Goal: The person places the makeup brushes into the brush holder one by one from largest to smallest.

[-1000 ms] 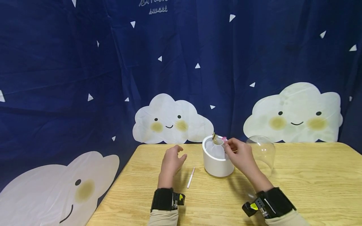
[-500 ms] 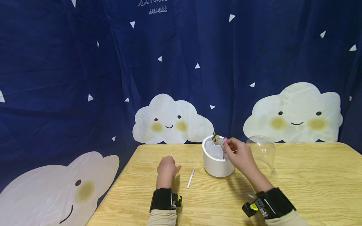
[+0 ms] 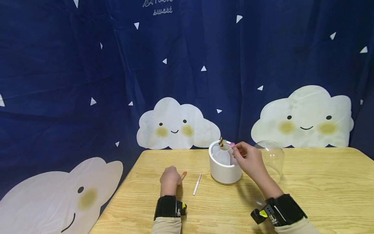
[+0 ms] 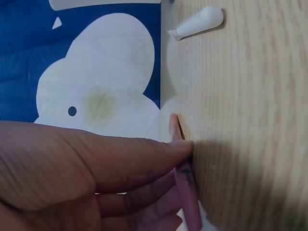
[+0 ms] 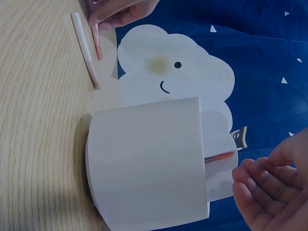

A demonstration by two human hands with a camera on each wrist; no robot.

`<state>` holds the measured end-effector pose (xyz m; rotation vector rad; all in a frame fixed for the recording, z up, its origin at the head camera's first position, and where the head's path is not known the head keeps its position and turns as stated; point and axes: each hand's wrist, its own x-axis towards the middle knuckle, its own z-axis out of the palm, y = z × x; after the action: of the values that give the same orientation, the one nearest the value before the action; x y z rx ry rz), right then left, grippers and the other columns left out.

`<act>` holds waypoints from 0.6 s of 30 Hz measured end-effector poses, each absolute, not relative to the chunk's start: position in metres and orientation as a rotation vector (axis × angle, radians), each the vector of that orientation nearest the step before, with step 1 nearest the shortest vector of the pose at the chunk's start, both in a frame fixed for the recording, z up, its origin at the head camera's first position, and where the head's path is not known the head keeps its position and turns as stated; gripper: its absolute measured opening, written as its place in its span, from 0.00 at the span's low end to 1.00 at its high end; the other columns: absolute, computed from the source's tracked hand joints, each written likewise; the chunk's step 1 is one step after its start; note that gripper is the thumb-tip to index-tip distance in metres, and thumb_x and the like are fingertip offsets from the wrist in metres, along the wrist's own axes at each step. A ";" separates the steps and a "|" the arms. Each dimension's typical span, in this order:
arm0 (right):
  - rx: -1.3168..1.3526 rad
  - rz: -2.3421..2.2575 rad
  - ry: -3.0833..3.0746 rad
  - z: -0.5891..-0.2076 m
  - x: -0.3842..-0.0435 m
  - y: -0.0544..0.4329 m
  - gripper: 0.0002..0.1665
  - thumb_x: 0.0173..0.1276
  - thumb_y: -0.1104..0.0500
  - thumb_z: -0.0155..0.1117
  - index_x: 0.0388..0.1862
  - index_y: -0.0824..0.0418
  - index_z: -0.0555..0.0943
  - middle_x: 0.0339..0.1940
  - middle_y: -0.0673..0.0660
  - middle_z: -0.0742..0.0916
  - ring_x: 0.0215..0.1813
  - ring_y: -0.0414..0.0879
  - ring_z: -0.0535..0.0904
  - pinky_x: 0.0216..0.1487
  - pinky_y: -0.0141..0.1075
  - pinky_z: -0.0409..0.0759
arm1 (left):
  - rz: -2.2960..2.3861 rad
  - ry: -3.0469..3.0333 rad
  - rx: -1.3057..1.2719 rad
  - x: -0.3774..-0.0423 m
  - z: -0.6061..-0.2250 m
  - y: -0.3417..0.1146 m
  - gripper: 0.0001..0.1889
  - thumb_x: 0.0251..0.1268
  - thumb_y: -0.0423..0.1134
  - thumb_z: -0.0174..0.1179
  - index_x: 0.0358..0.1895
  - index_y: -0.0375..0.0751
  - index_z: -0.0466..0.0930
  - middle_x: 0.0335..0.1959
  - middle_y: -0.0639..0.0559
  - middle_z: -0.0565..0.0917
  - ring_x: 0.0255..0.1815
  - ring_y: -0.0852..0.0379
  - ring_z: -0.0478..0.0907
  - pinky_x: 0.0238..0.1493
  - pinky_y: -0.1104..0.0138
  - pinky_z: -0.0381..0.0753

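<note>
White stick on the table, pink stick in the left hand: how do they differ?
The white stick is mostly white with a pinkish end; the pink stick is pink, orange-toned at its tip. The white stick lies on the table; the left hand pinches the pink stick. Both are slim.

"Sweet" (image 3: 162, 11) on blue backdrop (image 3: 187, 42); line above (image 3: 158, 2) cut off.

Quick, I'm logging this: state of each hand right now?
Left hand: closed, pinching a pink stick.
Right hand: fingers curled by the white container; whether it holds anything can't be told.
</note>
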<state>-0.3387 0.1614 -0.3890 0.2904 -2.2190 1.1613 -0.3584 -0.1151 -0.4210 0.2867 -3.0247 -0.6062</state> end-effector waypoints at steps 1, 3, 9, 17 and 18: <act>0.291 1.160 -2.220 -0.389 -0.339 0.161 0.05 0.69 0.68 0.61 0.36 0.69 0.84 0.27 0.57 0.88 0.30 0.47 0.84 0.34 0.28 0.81 | -0.604 -3.024 0.288 -0.358 -0.421 -0.115 0.17 0.62 0.43 0.72 0.40 0.29 0.85 0.34 0.37 0.83 0.27 0.49 0.77 0.27 0.57 0.82; 0.290 1.156 -2.223 -0.389 -0.338 0.161 0.05 0.69 0.68 0.61 0.36 0.69 0.83 0.27 0.57 0.88 0.30 0.47 0.84 0.33 0.28 0.81 | -0.593 -3.020 0.285 -0.359 -0.422 -0.115 0.20 0.65 0.48 0.70 0.40 0.29 0.84 0.35 0.37 0.84 0.28 0.48 0.78 0.28 0.56 0.82; 0.286 1.158 -2.225 -0.388 -0.337 0.161 0.05 0.69 0.68 0.62 0.35 0.69 0.83 0.27 0.57 0.88 0.30 0.47 0.83 0.33 0.28 0.81 | -0.589 -3.019 0.235 -0.361 -0.422 -0.116 0.22 0.65 0.50 0.69 0.40 0.27 0.83 0.34 0.38 0.82 0.28 0.48 0.77 0.28 0.57 0.82; 0.298 1.160 -2.221 -0.389 -0.338 0.160 0.04 0.68 0.68 0.62 0.35 0.69 0.83 0.26 0.57 0.88 0.29 0.46 0.83 0.33 0.28 0.81 | -0.608 -3.038 0.197 -0.364 -0.421 -0.117 0.18 0.65 0.45 0.68 0.42 0.29 0.83 0.39 0.37 0.82 0.35 0.46 0.79 0.36 0.51 0.84; 0.299 1.160 -2.221 -0.389 -0.338 0.160 0.04 0.68 0.68 0.62 0.35 0.69 0.83 0.26 0.57 0.88 0.29 0.46 0.83 0.33 0.28 0.81 | -0.618 -3.043 0.200 -0.365 -0.420 -0.117 0.18 0.65 0.45 0.69 0.43 0.29 0.83 0.40 0.36 0.83 0.35 0.46 0.79 0.37 0.51 0.84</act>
<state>-0.3379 0.1602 -0.3890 0.2990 -2.2212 1.1598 -0.3647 -0.1170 -0.4204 0.1997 -3.0428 -0.6184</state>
